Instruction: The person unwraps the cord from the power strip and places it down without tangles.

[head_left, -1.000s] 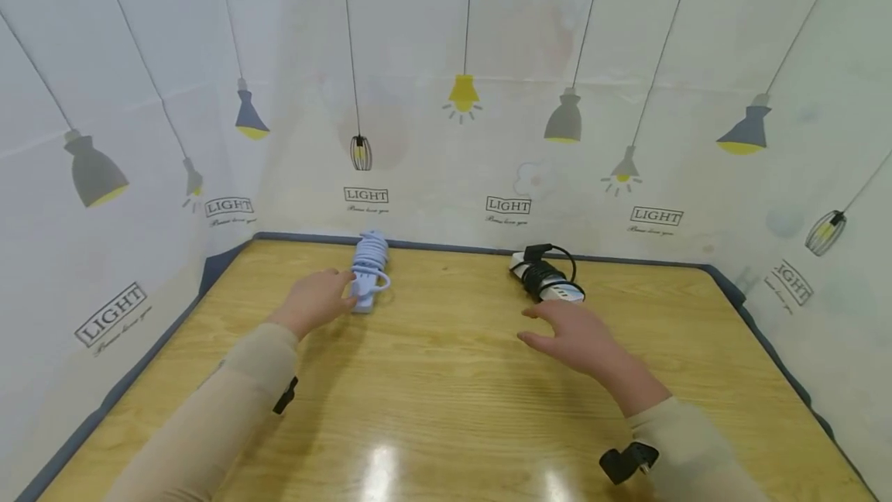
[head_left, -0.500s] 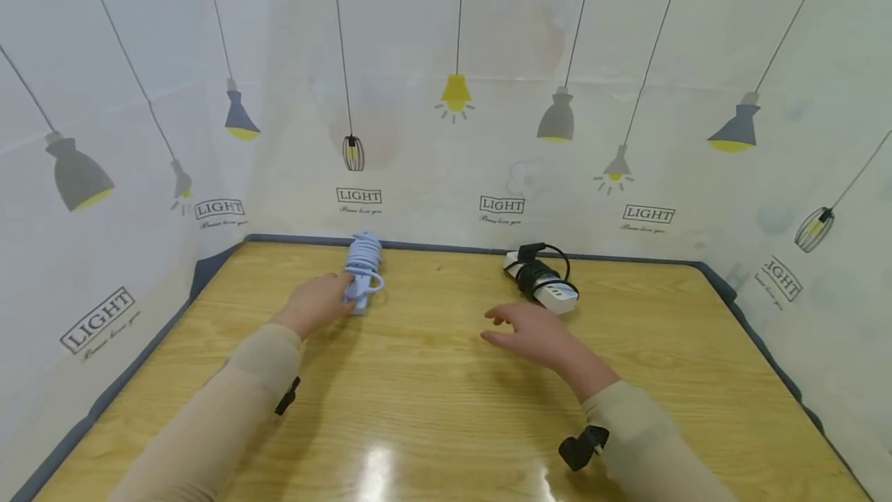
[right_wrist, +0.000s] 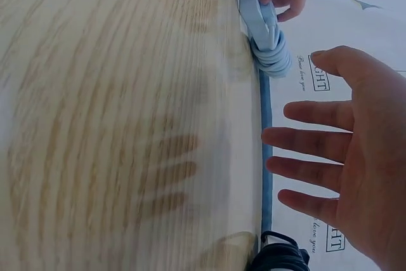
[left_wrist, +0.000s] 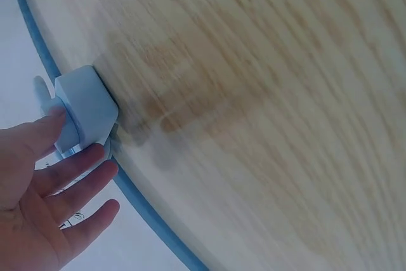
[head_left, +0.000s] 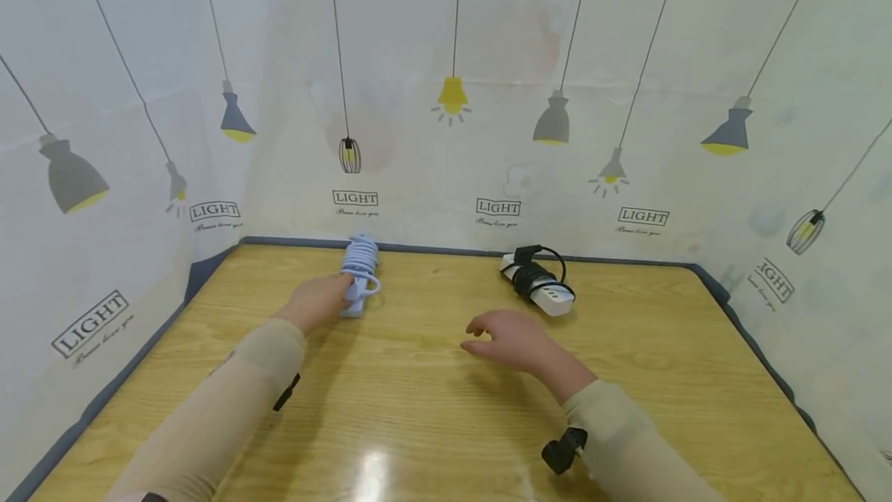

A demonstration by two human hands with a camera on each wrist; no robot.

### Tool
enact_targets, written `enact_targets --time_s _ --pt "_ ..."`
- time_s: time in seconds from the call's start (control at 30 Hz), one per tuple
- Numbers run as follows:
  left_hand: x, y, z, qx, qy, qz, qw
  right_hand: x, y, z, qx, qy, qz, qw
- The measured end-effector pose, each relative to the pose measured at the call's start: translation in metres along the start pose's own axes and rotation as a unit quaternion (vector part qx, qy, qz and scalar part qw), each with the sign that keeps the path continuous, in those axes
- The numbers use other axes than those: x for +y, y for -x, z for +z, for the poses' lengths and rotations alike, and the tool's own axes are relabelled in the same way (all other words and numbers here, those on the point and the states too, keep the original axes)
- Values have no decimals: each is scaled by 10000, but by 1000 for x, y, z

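Note:
A light-blue power strip (head_left: 354, 304) lies at the back of the wooden table, its cord (head_left: 360, 256) wound round its far end. My left hand (head_left: 318, 301) is at the strip's near end. In the left wrist view its thumb rests on the round plug (left_wrist: 66, 132) in the strip, with the fingers (left_wrist: 70, 169) at the strip's lower side. My right hand (head_left: 512, 339) holds nothing; its fingers are spread in the right wrist view. Beyond it lies a white power strip (head_left: 554, 299) with a black cord (head_left: 533, 279) wrapped round it.
The table (head_left: 404, 393) has a dark-blue edging (head_left: 432, 249) along its back and sides. Pale wall sheets printed with hanging lamps stand behind it. A black device (head_left: 564, 449) sits on my right wrist.
My right hand has moved left and a little toward me, away from the white power strip. My left hand has closed in on the blue strip. Both strips have stayed in place.

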State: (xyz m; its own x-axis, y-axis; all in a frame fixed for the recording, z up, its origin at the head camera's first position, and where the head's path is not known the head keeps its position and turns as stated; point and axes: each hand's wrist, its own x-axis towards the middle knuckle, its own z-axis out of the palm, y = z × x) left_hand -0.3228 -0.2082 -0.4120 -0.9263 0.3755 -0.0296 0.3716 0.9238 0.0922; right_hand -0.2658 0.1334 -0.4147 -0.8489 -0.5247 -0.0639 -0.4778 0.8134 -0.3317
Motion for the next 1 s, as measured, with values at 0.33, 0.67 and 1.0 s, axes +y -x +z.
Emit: enact_targets --time_s 0.33,0.67,1.0 --pt "8 -3 -1 -24 -109 175 9998 -3 -4 7 -137 -243 -46 9996" --pt "25 -4 -6 -361 -240 120 9990 -4 -5 8 -161 -146 19 9998" --pt "36 0 -2 -122 -260 382 9989 -6 -2 9 -176 -61 -64 9998"
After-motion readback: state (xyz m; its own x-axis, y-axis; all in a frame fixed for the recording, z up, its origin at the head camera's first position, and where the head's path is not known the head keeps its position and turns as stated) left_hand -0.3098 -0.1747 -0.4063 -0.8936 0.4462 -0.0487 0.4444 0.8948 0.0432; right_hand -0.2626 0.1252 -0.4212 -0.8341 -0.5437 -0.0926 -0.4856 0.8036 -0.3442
